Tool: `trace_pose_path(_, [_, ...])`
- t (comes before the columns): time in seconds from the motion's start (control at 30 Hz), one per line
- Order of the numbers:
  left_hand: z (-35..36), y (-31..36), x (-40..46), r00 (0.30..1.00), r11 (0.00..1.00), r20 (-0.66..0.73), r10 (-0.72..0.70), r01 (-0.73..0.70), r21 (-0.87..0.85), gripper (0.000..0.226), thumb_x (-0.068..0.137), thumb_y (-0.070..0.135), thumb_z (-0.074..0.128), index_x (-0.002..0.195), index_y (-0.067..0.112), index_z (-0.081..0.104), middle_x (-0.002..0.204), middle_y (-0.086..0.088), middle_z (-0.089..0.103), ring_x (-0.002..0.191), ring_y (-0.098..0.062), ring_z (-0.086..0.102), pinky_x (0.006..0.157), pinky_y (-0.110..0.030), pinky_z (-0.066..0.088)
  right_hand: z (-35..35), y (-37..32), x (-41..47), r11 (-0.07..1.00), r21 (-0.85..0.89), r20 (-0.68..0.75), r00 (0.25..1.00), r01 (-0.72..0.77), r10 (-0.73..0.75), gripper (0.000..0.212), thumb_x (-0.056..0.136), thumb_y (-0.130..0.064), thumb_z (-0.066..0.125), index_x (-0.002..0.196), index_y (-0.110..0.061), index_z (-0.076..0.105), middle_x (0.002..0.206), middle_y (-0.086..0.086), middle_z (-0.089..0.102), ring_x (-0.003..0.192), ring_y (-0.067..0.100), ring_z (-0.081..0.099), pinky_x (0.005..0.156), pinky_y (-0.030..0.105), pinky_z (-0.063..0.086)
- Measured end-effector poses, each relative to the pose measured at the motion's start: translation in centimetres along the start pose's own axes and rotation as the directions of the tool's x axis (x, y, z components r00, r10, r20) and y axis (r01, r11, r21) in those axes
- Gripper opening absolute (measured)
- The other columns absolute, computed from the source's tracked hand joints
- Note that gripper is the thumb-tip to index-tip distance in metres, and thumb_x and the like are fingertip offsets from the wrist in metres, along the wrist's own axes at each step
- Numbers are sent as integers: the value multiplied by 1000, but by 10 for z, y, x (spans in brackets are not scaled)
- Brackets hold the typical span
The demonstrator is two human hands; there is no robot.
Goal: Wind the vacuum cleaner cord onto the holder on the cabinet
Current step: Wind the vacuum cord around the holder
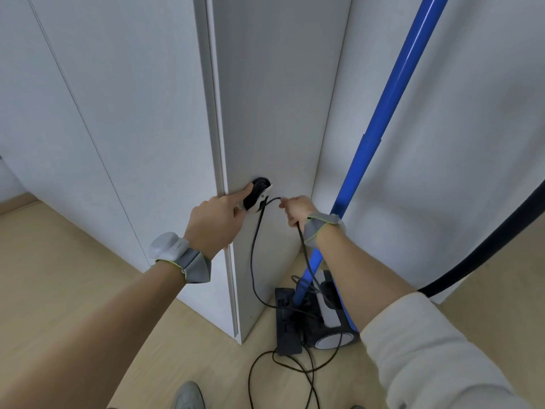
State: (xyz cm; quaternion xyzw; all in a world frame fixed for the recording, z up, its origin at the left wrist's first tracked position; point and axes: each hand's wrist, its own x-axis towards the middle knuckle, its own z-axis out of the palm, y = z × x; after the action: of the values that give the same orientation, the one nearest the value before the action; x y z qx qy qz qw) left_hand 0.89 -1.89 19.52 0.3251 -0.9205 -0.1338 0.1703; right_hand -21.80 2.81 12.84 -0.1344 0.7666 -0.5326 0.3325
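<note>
Risk: slack loop under holder [259,196] could slip off the spool if tension drops; long tangle on floor nr vacuum cleaner [324,314] may snag mid-wind. Cord [252,261] thin, black, several turns already on holder, mounted low on cabinet [265,113] side panel. Left hand [215,222] pressing on coil, index finger extended. Right hand [298,209] pinching cord just beside holder.
</note>
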Motion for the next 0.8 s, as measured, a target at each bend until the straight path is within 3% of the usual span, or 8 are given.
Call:
trace_pose_path(0.1, [-2,2,-1,1000,1000,1,-2,2,11,62,96,19,35,146,56,38,59,1,55,58,-25,66,70,-39,58,-2,-33,4,991,133,1,1000,-9,9,28,101,-10,47,73,-7,51,54,1,30,26,7,21,34,8,14])
trace_pose_path(0.23, [-4,4,-1,1000,1000,7,-2,2,9,62,95,17,36,145,54,42,59,4,50,61,-26,66,73,-40,58,0,-72,-3,982,184,6,999,31,-32,31,101,-5,44,70,-10,47,33,-5,33,19,5,17,32,4,15])
trace_pose_path(0.37, [-5,4,-1,1000,1000,11,-3,3,6,63,94,16,36,145,54,42,63,3,51,63,-26,66,74,-40,58,2,-92,-22,979,175,-3,994,104,-105,35,102,-2,42,68,-9,46,60,2,43,20,5,23,34,4,16])
trace_pose_path(0.5, [-7,5,-2,1000,1000,19,-4,4,-1,63,94,16,37,144,53,44,60,4,48,64,-28,66,75,-39,58,4,-103,-37,974,14,-32,974,225,-225,31,96,-3,52,65,-8,55,64,3,55,41,14,33,36,11,20])
trace_pose_path(0.6, [-8,5,-4,1000,1000,27,6,-6,10,64,93,15,36,145,53,43,58,4,49,61,-27,66,74,-39,58,6,-110,-55,931,-162,-41,940,328,-338,30,94,-10,55,65,-9,61,65,1,57,45,19,35,39,20,28])
trace_pose_path(0.8, [1,-1,-4,998,994,-30,51,-48,94,66,93,20,38,148,56,32,66,-4,59,59,-27,63,69,-38,57,14,-103,-90,853,-290,37,896,434,-443,35,99,-25,47,94,-5,75,70,3,57,55,26,51,51,25,42])
